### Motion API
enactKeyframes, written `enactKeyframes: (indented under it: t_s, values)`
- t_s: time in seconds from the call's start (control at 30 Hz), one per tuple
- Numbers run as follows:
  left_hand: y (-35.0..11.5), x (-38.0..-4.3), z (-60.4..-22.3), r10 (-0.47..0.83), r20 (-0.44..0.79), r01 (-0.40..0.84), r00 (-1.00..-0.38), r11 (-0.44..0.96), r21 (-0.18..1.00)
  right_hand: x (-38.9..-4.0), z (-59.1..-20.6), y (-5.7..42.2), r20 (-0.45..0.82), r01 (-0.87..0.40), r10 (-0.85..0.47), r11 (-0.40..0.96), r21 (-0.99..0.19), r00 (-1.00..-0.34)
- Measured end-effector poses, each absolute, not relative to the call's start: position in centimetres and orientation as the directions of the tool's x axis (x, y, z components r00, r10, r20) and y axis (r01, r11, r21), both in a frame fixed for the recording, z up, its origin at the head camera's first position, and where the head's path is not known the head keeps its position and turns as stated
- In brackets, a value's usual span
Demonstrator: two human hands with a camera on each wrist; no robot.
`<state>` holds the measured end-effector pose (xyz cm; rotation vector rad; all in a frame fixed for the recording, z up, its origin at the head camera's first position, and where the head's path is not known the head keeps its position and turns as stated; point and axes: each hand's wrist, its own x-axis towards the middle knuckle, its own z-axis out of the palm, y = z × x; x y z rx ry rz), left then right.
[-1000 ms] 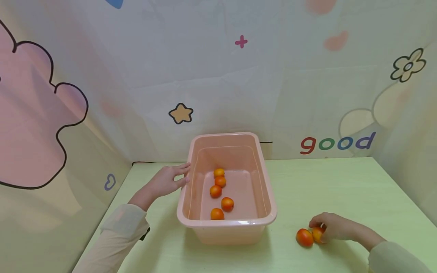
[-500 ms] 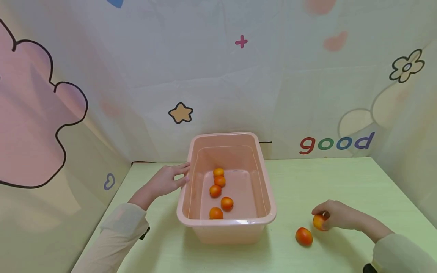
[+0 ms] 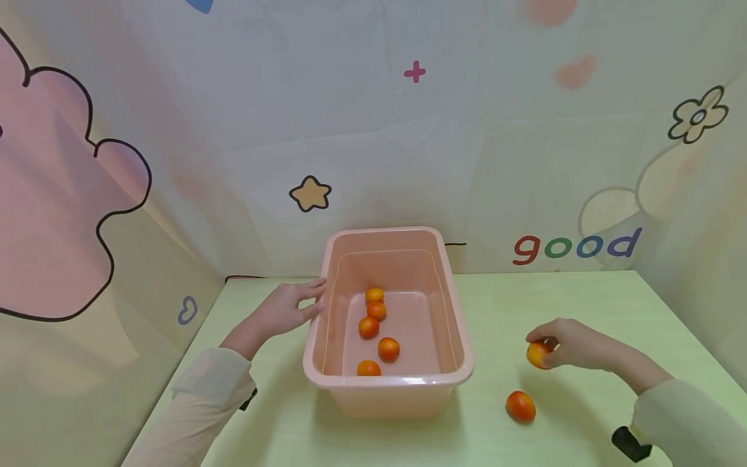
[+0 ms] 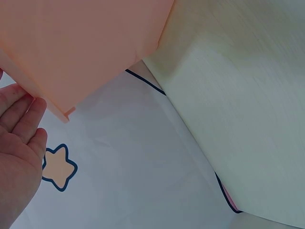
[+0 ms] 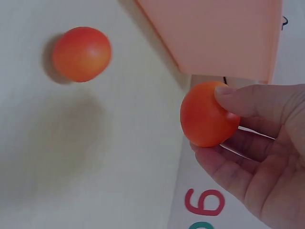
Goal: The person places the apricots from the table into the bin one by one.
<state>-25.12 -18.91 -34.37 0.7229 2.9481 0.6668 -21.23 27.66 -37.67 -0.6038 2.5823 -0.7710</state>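
In the head view, my right hand [image 3: 574,345] pinches a smooth, rounded orange-red fruit [image 3: 538,355] above the table, to the right of the pink plastic tub [image 3: 390,381]. The right wrist view shows the thumb on one side of this fruit [image 5: 206,117] and the fingers on the other. A second orange-red fruit [image 3: 521,407] lies on the table below that hand. Several similar fruits [image 3: 388,349] rest on the tub's floor, mostly toward its left side. My left hand [image 3: 286,308] touches the tub's left rim with its fingers fairly straight.
The light green tabletop [image 3: 560,305] meets a printed cloth backdrop [image 3: 373,149] just behind the tub. More cloth hangs at both sides. A black strap piece [image 3: 631,444] shows at my right sleeve.
My right hand has lifted one fruit off the table, away from the other, and carried it upward and farther back. My left hand stays at the rim.
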Motion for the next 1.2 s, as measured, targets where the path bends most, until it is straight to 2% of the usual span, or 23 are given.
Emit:
enactKeyframes:
  t_s: [0.33,0.73,1.2]
  values:
    - [-18.9,-25.1,-34.4,0.426,0.029,0.393,-0.904,0.805,0.445,-22.7,-34.0,26.3,-0.195,-0.311,-0.478,0.779,-0.545,-0.856]
    - [-19.0,-25.4,-34.6,0.441,0.062,0.423,-0.896,0.799,0.428,-24.5,-29.3,22.8,-0.131,-0.407,-0.527,0.77,-0.491,-0.839]
    - [-19.2,-25.4,-34.8,0.461,0.079,0.45,-0.884,0.793,0.412,-26.1,-27.3,17.8,-0.127,-0.462,-0.585,0.739,-0.491,-0.801]
